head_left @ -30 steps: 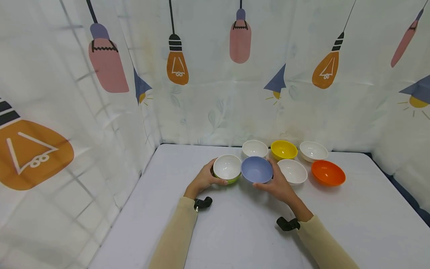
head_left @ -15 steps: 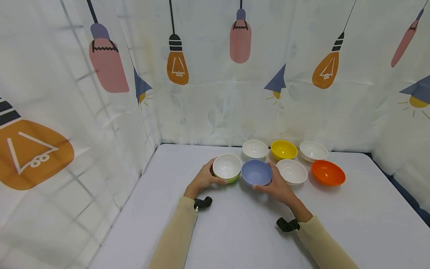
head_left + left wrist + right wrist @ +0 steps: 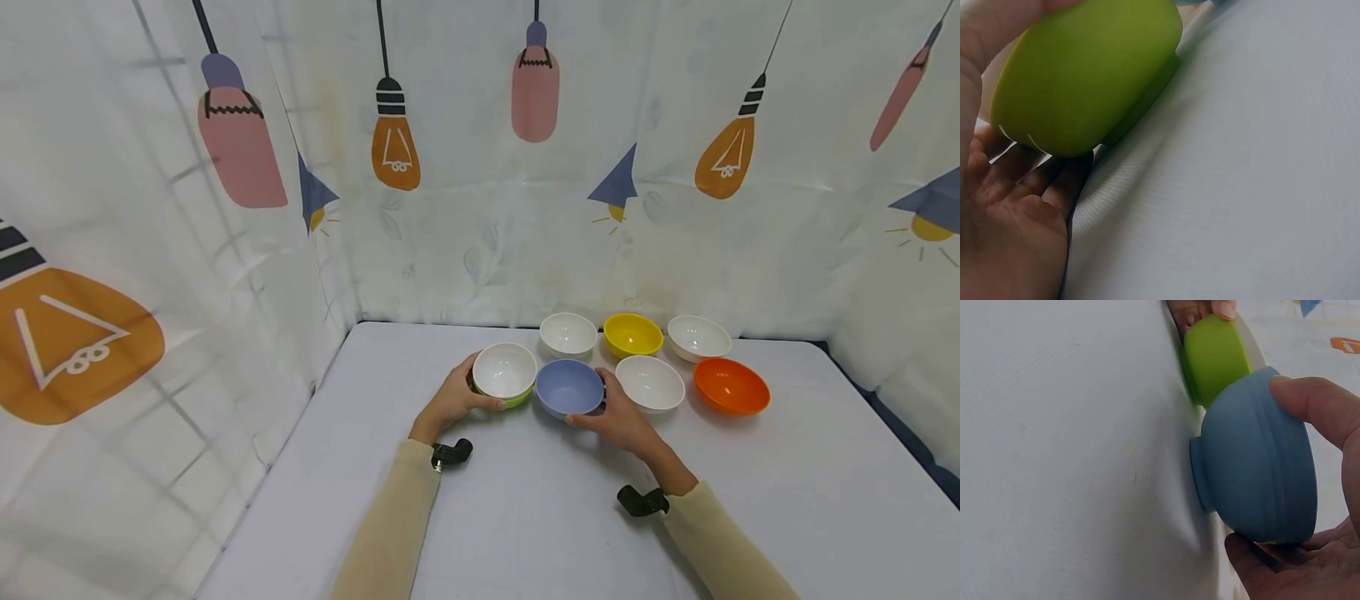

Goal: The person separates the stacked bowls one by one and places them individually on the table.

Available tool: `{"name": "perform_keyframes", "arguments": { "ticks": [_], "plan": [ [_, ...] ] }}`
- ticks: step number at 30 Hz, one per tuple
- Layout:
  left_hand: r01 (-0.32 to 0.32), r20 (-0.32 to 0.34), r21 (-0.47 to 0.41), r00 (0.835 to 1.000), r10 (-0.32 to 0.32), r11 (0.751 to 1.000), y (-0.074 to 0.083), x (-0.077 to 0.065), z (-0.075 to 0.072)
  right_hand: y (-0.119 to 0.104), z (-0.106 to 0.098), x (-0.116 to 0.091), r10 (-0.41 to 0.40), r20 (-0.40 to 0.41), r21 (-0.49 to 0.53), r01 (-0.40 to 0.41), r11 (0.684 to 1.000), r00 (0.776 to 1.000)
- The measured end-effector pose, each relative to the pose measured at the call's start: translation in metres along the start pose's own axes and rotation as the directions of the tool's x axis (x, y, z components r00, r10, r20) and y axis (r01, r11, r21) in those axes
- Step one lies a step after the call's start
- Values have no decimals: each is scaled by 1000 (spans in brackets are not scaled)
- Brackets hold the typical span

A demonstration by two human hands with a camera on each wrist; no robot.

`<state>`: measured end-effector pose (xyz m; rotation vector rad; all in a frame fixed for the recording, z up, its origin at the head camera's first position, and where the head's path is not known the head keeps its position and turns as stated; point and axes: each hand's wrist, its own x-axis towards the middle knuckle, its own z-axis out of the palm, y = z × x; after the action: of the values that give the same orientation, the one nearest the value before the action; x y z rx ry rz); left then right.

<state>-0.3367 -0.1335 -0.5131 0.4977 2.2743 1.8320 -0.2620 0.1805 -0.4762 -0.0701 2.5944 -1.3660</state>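
My left hand point(image 3: 452, 397) grips a green bowl point(image 3: 1094, 75) from its left side, thumb in front and fingers behind. A white bowl point(image 3: 505, 371) sits nested inside the green one, so mostly its white inside shows from above. My right hand point(image 3: 617, 416) holds a blue bowl point(image 3: 569, 387) upright by its right side, the thumb near the rim in the right wrist view point(image 3: 1319, 406). The two held bowls stand side by side, almost touching. The blue bowl's foot is at the tabletop; whether it fully rests there I cannot tell.
Behind and to the right stand a white bowl point(image 3: 567, 335), a yellow bowl point(image 3: 633, 335), another white bowl point(image 3: 699, 337), a nearer white bowl point(image 3: 649, 383) and an orange bowl point(image 3: 731, 387). They stand on a white-covered table point(image 3: 525, 517), with a printed curtain point(image 3: 480, 233) behind.
My right hand has lowered the blue bowl a little towards the tabletop, beside the green bowl. The left hand and its nested bowls have hardly moved.
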Motion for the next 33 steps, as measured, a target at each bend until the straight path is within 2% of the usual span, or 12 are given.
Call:
{"name": "perform_keyframes", "arguments": {
  "ticks": [5,17,23,33],
  "plan": [
    [3,-2,1,1000,-3,1000,1,-1,0,1,1,1,5,2,-13,-5,1000,1000],
    [8,-2,18,1000,-8,1000,2,0,0,2,4,5,-51,-14,-32,51,998,999],
    [21,-8,18,1000,-21,1000,2,-1,0,3,4,7,-45,-16,-26,45,999,999],
    [9,6,-6,1000,-9,1000,2,-1,0,3,4,11,-44,-21,-21,44,999,999]
  ]
}}
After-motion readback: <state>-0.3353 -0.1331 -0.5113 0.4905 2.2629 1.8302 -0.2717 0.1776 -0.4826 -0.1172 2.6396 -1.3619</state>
